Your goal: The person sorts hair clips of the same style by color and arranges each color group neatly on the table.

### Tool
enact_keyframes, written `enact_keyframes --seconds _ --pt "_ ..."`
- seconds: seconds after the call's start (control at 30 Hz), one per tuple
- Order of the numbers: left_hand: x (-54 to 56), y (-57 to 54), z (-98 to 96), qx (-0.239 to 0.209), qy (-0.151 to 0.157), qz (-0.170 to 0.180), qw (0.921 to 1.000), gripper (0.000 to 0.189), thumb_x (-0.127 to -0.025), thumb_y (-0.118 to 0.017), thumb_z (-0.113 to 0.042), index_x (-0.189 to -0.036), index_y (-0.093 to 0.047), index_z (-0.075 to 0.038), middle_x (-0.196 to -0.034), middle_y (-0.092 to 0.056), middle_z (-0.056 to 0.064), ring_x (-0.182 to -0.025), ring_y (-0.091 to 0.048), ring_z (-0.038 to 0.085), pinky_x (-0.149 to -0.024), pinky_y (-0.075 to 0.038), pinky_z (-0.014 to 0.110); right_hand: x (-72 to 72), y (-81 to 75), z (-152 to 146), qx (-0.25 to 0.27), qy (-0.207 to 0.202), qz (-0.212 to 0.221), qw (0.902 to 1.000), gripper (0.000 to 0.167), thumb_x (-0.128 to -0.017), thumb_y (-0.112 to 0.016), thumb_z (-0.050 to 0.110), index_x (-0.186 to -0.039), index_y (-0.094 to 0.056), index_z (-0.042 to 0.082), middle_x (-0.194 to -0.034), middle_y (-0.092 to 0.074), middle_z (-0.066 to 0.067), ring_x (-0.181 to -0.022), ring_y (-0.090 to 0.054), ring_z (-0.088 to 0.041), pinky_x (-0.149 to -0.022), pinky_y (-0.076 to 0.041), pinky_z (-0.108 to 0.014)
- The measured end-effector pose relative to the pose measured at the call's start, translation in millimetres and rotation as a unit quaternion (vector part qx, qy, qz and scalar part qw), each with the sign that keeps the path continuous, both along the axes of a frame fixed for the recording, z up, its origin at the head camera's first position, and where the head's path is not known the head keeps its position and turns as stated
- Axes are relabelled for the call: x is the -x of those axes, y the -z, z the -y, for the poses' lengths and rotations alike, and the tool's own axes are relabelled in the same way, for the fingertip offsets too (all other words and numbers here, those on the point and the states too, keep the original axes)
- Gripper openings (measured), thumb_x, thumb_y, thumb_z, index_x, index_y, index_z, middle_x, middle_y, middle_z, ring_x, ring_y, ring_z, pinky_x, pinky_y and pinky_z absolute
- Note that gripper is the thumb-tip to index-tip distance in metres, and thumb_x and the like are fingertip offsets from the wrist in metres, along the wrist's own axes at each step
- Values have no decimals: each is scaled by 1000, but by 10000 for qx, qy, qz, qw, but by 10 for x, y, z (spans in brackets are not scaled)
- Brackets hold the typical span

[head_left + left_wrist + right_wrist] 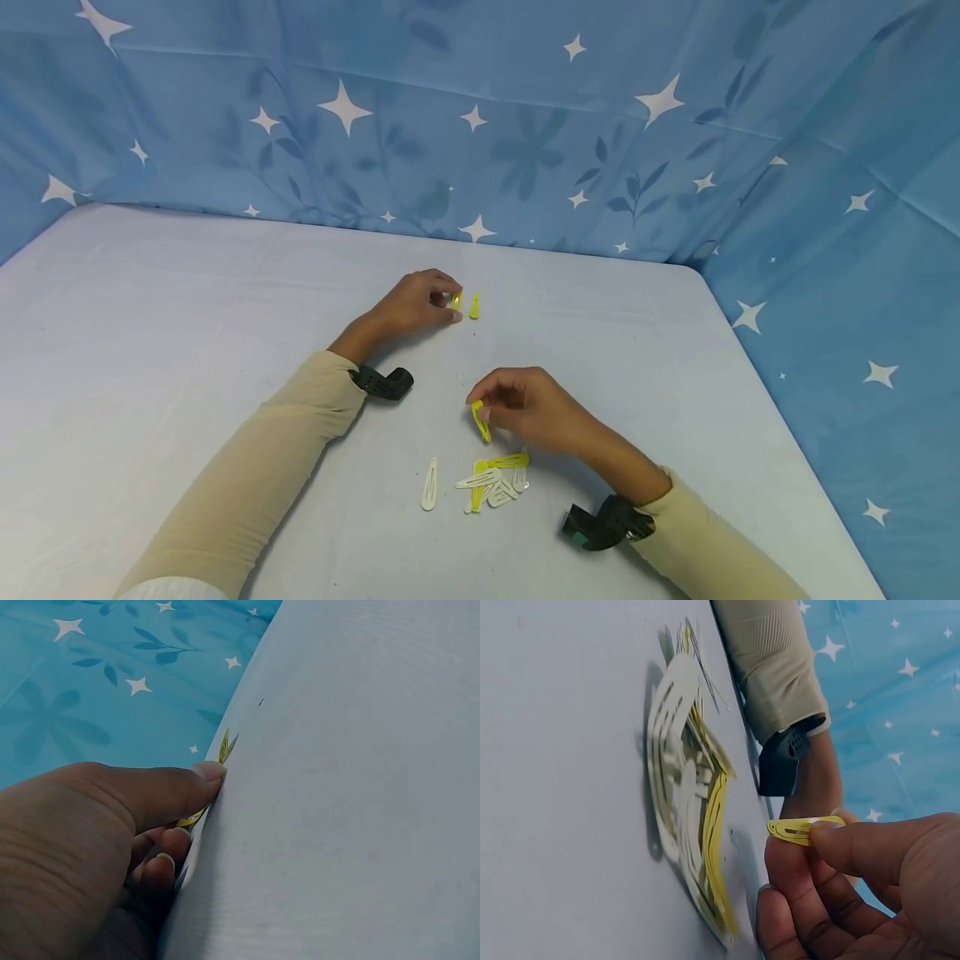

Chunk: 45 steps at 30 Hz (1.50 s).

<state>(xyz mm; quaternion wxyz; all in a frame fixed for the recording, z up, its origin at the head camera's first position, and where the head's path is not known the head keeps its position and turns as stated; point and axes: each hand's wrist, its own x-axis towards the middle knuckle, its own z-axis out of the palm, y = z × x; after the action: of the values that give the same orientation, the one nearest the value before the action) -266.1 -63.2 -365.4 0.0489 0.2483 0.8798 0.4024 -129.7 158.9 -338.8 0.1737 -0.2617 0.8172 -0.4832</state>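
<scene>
Snap hair clips [480, 480], white and yellow, lie heaped nearest you, one white clip [430, 485] apart on their left, its long axis running away from you. Just beyond, your right hand [536, 408] pinches a yellow clip [482, 423] between thumb and forefinger, pointing down; only the right-wrist view shows its slots clearly. Farther off, your left hand [418, 302] pinches a second yellow clip [457, 301], mere slivers in the left-wrist view; a third yellow clip [475, 307], just right of it, points away from you.
</scene>
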Motion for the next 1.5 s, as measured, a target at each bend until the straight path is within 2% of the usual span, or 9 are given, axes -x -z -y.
enact_keyframes --seconds 0.3,0.5,0.77,1.07,1.5 --pt "-2 3 -1 17 31 -43 10000 44 -89 -72 -15 -129 -62 0 -127 -57 12 -100 -58 23 -86 -46 38 81 13 -55 83 243 -62 9997 16 -89 -64 -4 -103 -70 2 -91 -65 -4 -79 -60 -20 -73 -50 -28" --pt "2 -5 -9 28 33 -11 10000 44 -89 -72 -16 -129 -62 -1 -127 -56 11 -99 -58 22 -85 -46 37 177 -34 -117 242 547 11 9982 15 -90 -65 -3 -104 -69 -2 -90 -65 -10 -77 -63 -24 -70 -52 -31" --pt "-2 -10 -6 23 -2 10 10000 44 -89 -72 -16 -129 -62 -1 -127 -56 10 -98 -58 22 -86 -46 36 318 -107 -182 259 679 -116 9973 16 -91 -65 -1 -106 -68 -3 -90 -65 -9 -79 -62 -32 -69 -52 -33" --pt "15 0 -13 77 11 5 10000 44 -89 -72 -17 -129 -62 -2 -127 -56 10 -98 -57 22 -85 -46 36 456 -106 -219 238 964 -279 9947 17 -91 -65 0 -108 -68 -4 -92 -66 -10 -81 -62 -23 -72 -52 -35" --pt "15 0 -14 113 -37 -4 9999 44 -89 -72 -16 -130 -62 -2 -127 -56 10 -98 -57 22 -85 -45 36 651 -119 -194 215 1163 -561 9914 19 -92 -66 1 -109 -67 -6 -91 -67 -11 -79 -62 -22 -69 -50 -27"
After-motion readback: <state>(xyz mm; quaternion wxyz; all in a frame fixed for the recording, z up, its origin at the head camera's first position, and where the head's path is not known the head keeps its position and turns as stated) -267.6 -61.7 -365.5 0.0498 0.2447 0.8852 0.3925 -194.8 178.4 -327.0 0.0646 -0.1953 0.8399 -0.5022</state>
